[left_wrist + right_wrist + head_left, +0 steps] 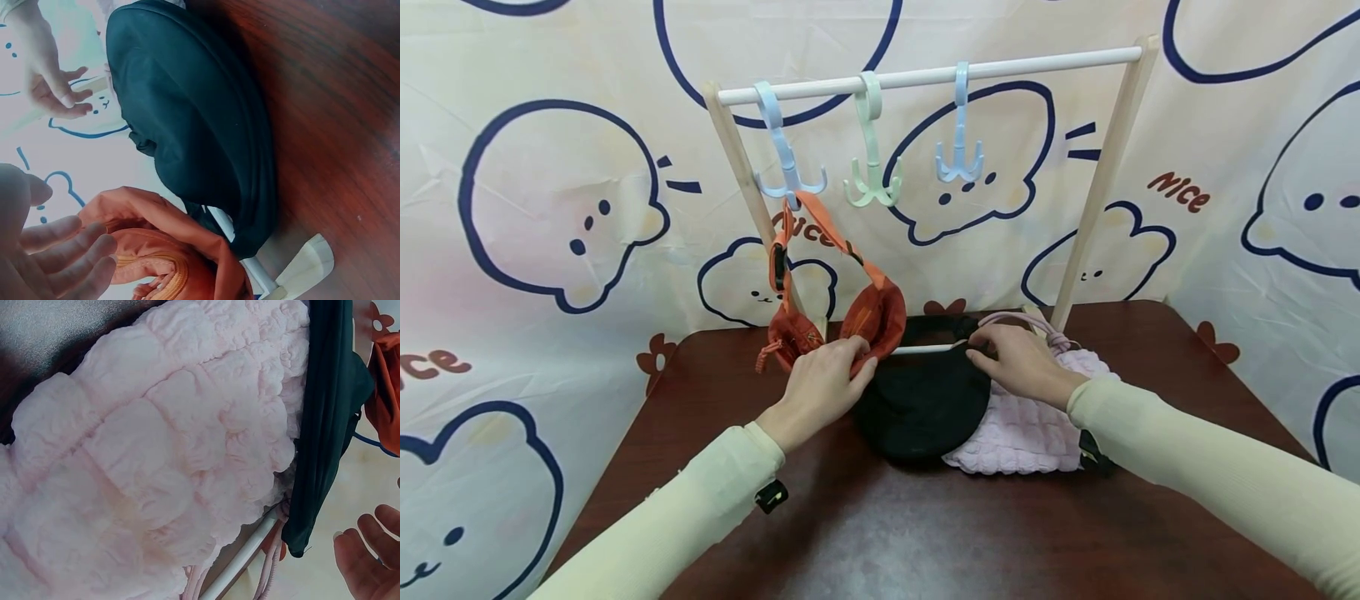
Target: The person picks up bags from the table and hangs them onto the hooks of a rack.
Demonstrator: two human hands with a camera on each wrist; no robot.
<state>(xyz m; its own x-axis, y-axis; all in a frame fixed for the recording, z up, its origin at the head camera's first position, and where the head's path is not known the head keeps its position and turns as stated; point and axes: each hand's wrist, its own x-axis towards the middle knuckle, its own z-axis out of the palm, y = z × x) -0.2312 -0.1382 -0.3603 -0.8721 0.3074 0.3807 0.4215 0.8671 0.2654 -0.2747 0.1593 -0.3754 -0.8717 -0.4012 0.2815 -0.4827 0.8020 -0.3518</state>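
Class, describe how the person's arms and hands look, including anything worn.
Both arms wear long, pale cream sleeves reaching the wrists. The left hand and right hand are bare, without gloves. A small black item with a yellowish mark shows beside the left cuff.

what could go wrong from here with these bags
The orange bag seems to hang by its strap from the left blue hook; a knock from the left hand could swing it or slip it off.

The black bag overlaps the pink bag, so lifting it might drag the other.

The pink cords lie close to the right hand and could snag.
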